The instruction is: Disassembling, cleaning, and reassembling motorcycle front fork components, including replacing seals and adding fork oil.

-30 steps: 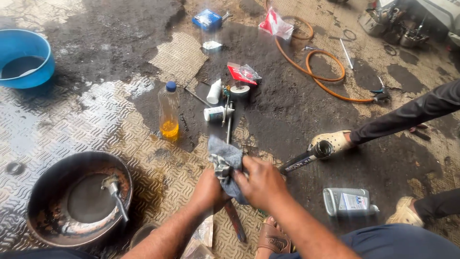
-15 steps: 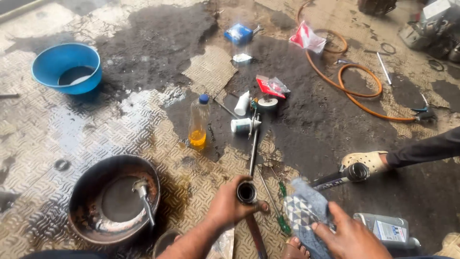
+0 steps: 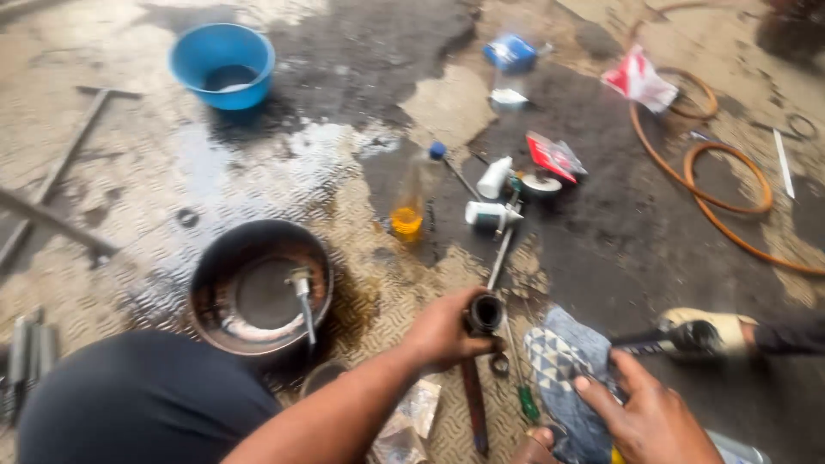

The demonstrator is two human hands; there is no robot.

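Left hand (image 3: 447, 331) at bottom middle wrapped around a short black metal tube (image 3: 484, 314), right hand (image 3: 649, 417) at bottom right gripping a blue patterned rag (image 3: 563, 361), round dark metal pan (image 3: 258, 288) nearby

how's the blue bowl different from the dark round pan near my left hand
The blue bowl is bright plastic-looking blue; the dark pan is blackened and grimy. The blue bowl sits far off across the wet floor, while the dark pan lies close to the left hand. Only the dark pan has a metal tool resting in it. Both are round, open and upright.
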